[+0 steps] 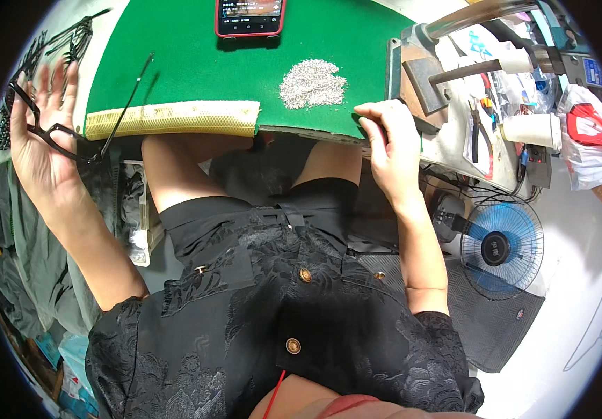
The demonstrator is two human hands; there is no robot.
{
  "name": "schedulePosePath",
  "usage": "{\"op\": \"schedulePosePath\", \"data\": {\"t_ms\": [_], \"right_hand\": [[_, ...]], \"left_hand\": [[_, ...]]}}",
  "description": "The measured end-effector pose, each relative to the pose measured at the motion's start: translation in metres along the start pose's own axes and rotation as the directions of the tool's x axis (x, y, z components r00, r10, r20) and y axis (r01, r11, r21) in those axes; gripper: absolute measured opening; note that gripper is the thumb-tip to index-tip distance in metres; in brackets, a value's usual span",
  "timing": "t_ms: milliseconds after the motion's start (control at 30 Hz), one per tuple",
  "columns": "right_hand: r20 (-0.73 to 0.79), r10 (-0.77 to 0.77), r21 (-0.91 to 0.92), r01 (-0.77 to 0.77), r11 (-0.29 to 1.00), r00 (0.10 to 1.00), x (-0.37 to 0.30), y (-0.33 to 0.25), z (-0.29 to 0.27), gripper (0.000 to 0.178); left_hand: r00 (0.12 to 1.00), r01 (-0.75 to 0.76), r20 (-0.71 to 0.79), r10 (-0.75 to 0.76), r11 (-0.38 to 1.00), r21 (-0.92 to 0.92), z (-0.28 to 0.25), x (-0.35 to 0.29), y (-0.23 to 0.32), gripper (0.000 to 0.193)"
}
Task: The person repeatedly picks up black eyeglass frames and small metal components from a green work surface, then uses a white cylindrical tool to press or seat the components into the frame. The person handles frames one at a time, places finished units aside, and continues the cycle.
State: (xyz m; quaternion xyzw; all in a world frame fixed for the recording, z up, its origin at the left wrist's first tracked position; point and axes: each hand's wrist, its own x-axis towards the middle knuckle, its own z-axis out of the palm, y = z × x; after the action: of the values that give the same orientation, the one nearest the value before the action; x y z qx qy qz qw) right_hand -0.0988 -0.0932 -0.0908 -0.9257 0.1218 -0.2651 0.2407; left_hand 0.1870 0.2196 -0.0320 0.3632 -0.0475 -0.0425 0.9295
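Observation:
My left hand [53,150] is raised at the left with its palm showing and fingers stretched upward. It holds a pair of black eyeglasses [62,142], which lies across the thumb and palm; one thin temple reaches out over the green mat [175,56]. At the mat's front edge on the right, my right hand [393,143] has its thumb and forefinger nearly together. Whether anything tiny is between them I cannot make out. Just left of these fingers is a heap of small silvery pieces [313,84], too fine to identify.
A yellow mesh-covered strip [175,119] lines the mat's front edge. A red-cased phone [250,17] stands at the back. A bench press with a metal lever [465,72], pliers [479,133] and a white cup [531,130] are at the right. Black frames [70,42] lie far left; a fan [500,249] stands below.

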Motion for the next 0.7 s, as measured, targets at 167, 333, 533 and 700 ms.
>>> {"op": "schedulePosePath", "data": {"t_ms": [167, 333, 533, 700], "right_hand": [[0.018, 0.106, 0.095, -0.107, 0.990, 0.994, 0.005, 0.005, 0.004, 0.011], [0.098, 0.103, 0.081, -0.111, 0.990, 0.990, 0.012, 0.003, 0.004, 0.010], [0.166, -0.021, 0.007, 0.020, 1.000, 0.986, 0.022, 0.006, 0.003, 0.012], [0.212, -0.055, -0.057, 0.068, 0.996, 0.976, 0.024, 0.003, 0.001, 0.010]], "left_hand": [[0.676, 0.543, 0.637, -0.371, 0.835, -0.090, 0.030, -0.036, -0.003, 0.021], [0.676, 0.468, 0.607, -0.418, 0.880, 0.086, 0.054, -0.060, -0.004, 0.024], [0.752, 0.182, 0.531, -0.391, 0.897, 0.402, 0.069, -0.080, -0.015, 0.042], [0.735, -0.097, 0.575, -0.359, 0.784, 0.613, 0.062, -0.084, -0.023, 0.053]]}}
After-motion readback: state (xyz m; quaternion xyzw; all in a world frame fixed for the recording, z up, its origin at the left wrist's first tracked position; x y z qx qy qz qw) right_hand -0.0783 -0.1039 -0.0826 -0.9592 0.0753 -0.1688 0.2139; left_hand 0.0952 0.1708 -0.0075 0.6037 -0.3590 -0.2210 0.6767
